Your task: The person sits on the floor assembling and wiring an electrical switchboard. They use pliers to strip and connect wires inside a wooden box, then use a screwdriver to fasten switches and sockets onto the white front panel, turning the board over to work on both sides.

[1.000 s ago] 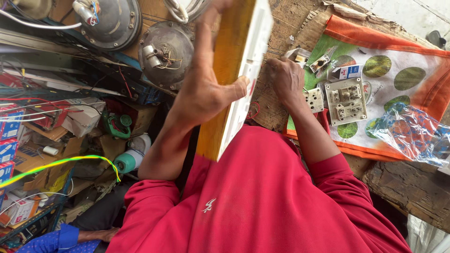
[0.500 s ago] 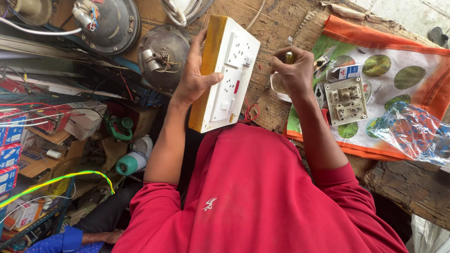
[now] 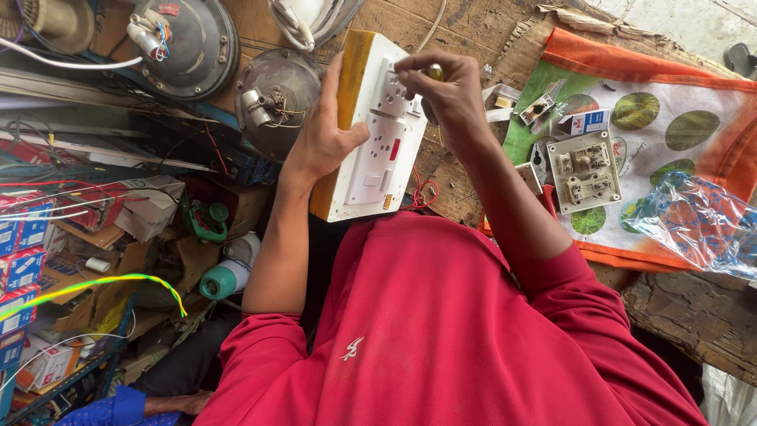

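Left hand (image 3: 319, 138) holds switchboard (image 3: 371, 134); right hand (image 3: 445, 95) grips screwdriver (image 3: 433, 75)

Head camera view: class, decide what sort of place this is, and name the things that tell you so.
Probably a small electrical repair workshop. The left hand holds a white switchboard box, a loose switch plate lies on the printed cloth, and round motor housings sit among wires.

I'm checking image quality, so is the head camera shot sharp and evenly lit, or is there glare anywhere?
Head view: sharp on the white switchboard and both hands, in soft daylight; glare on the clear plastic bag; the left shelves sit darker; wide-lens bending at the edges.
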`<state>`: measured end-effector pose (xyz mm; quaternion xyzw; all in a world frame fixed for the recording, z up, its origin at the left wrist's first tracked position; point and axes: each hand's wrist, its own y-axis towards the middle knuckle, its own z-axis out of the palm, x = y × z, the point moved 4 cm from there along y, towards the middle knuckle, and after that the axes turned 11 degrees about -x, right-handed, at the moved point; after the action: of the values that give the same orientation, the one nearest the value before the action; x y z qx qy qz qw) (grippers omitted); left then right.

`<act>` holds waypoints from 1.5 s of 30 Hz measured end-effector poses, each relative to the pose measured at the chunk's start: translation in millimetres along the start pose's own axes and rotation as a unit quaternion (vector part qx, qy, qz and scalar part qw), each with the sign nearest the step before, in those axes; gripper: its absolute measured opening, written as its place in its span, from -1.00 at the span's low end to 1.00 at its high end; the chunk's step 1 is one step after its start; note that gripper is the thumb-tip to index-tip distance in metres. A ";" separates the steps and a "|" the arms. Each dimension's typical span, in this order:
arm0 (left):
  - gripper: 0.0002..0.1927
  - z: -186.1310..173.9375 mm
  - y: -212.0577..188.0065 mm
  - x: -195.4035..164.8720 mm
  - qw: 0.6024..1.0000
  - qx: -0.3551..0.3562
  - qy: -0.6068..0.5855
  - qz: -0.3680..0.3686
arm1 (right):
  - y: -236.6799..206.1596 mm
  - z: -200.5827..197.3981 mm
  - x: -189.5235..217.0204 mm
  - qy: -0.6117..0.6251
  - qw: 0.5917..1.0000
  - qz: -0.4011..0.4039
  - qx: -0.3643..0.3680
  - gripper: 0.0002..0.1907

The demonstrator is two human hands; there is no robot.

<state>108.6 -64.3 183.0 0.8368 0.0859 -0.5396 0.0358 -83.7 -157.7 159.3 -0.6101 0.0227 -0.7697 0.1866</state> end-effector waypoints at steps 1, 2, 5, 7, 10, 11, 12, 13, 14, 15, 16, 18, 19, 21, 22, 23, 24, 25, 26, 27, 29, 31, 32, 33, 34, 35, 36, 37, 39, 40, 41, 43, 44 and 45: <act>0.03 0.6 0.3 -1.5 1.000 -0.002 -0.003 0.002 | 2.7 2.2 0.6 -0.005 1.000 -0.016 -0.009 -0.89; 0.03 1.1 1.1 -2.7 1.000 -0.005 -0.006 0.005 | 4.8 2.4 1.3 -0.018 0.999 -0.027 -0.016 -0.89; 0.04 1.7 1.8 -3.9 1.000 -0.010 -0.013 0.014 | 7.3 1.8 0.4 -0.048 0.997 -0.045 -0.028 -0.90; 0.04 2.6 1.3 -3.0 1.000 -0.008 -0.014 0.014 | 7.2 0.8 -2.0 -0.057 0.997 -0.043 -0.029 -0.90; 0.05 4.1 0.0 -2.1 1.000 -0.004 -0.005 0.023 | 6.9 3.0 -6.6 -0.022 0.999 -0.028 -0.018 -0.90; 0.04 4.1 -0.7 -2.9 0.999 -0.005 0.000 0.038 | 7.2 4.3 -7.0 -0.018 0.999 -0.039 -0.025 -0.89; 0.03 4.3 -1.1 -3.9 0.999 -0.004 0.004 0.054 | 8.3 5.7 -6.9 -0.016 0.998 -0.051 -0.033 -0.89; 0.03 4.3 -1.5 -3.3 0.999 -0.004 0.002 0.047 | 8.3 6.3 -6.7 -0.013 0.997 -0.062 -0.042 -0.88; 0.02 3.9 -1.6 -2.9 0.999 -0.004 0.001 0.040 | 7.8 6.8 -7.7 -0.016 0.997 -0.055 -0.045 -0.88; 0.01 3.5 -1.7 -2.7 0.999 -0.003 0.000 0.034 | 7.8 7.1 -8.3 -0.018 0.997 -0.048 -0.049 -0.87; 0.01 3.2 -1.9 -3.8 0.999 -0.002 0.002 0.042 | 7.9 6.5 -8.2 -0.020 0.998 -0.041 -0.053 -0.87; 0.01 2.2 -2.8 -6.2 0.998 -0.002 0.008 0.058 | 8.3 6.1 -8.5 0.021 0.999 -0.002 -0.034 -0.87; 0.00 1.9 -3.2 -7.4 0.998 0.000 0.001 0.062 | 8.6 5.6 -8.1 0.042 0.999 0.017 -0.025 -0.86; -0.02 1.7 -4.6 -9.5 0.998 0.002 -0.014 0.068 | 9.6 1.8 -6.3 0.061 0.996 0.048 -0.032 -0.86; -0.02 2.0 -4.6 -9.6 0.998 0.006 -0.018 0.064 | 9.7 0.2 -5.6 0.071 0.995 0.062 -0.035 -0.86; -0.02 2.4 -5.1 -9.5 0.998 0.008 -0.022 0.058 | 8.2 -0.6 -3.6 0.056 0.997 0.052 -0.026 -0.86; -0.01 2.8 -5.4 -9.1 0.998 0.010 -0.026 0.051 | 6.9 -1.0 -1.8 0.040 0.998 0.043 -0.015 -0.87; -0.01 3.3 -5.3 -8.8 0.998 0.010 -0.013 0.052 | 5.9 -1.0 -0.1 0.025 0.999 0.032 -0.004 -0.88; -0.02 4.4 -5.4 -8.2 0.999 0.009 -0.001 0.052 | 5.3 -2.6 2.2 0.018 1.000 0.018 -0.007 -0.88; -0.02 5.2 -5.6 -7.6 0.999 0.008 0.012 0.052 | 5.5 -4.5 4.6 0.011 1.000 0.004 -0.009 -0.88; -0.01 6.9 -5.7 -9.6 0.996 0.000 0.024 0.091 | 6.3 -6.7 6.8 -0.002 1.000 -0.008 -0.011 -0.89; -0.01 6.9 -7.0 -10.3 0.994 -0.003 0.032 0.105 | 5.8 -8.8 4.6 -0.016 1.000 0.002 -0.009 -0.90; -0.01 6.6 -6.9 -10.4 0.994 -0.003 0.032 0.104 | 5.3 -8.2 5.3 -0.046 0.998 -0.040 -0.009 -0.91; -0.01 6.1 -6.6 -10.8 0.994 -0.003 0.033 0.102 | 3.7 -5.6 4.1 -0.076 0.994 -0.081 -0.008 -0.91; -0.01 5.8 -6.2 -11.4 0.995 -0.001 0.028 0.097 | 2.4 -3.3 3.1 -0.106 0.987 -0.122 -0.007 -0.91; -0.02 5.7 -6.5 -12.3 0.996 0.001 0.022 0.091 | -0.4 -2.4 4.3 -0.159 0.967 -0.197 -0.022 -0.93; -0.02 5.6 -7.3 -13.3 0.996 0.004 0.017 0.083 | -5.8 -0.7 4.2 -0.211 0.940 -0.267 -0.037 -0.94; -0.01 6.3 -7.7 -13.9 0.998 0.007 0.015 0.068 | -10.8 1.7 4.4 -0.261 0.904 -0.336 -0.050 -0.93; 0.02 8.8 -7.0 -15.3 0.999 0.014 0.012 0.041 | -20.0 6.2 1.8 -0.292 0.861 -0.409 -0.082 -0.95; 0.01 9.7 -7.4 -17.1 0.999 0.015 0.005 0.042 | -23.9 7.8 2.0 -0.308 0.837 -0.443 -0.096 -0.95; 0.01 10.0 -7.9 -18.6 0.999 0.016 -0.003 0.043 | -20.4 8.0 -0.4 -0.322 0.850 -0.404 -0.101 -0.95; 0.01 11.5 -9.6 -21.3 0.998 0.010 0.006 0.055 | -15.4 9.6 -4.6 -0.347 0.874 -0.322 -0.109 -0.80; 0.01 11.9 -9.8 -22.6 0.998 0.004 0.022 0.067 | -18.6 10.3 -2.1 -0.324 0.874 -0.342 -0.114 -0.88; 0.01 11.8 -9.7 -23.4 0.996 -0.003 0.038 0.079 | -24.6 10.7 0.1 -0.301 0.874 -0.362 -0.118 -0.94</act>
<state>86.7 -59.0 199.7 0.8607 0.0225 -0.5026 0.0778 -80.0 -132.8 168.5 -0.7955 -0.1667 -0.5540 -0.1803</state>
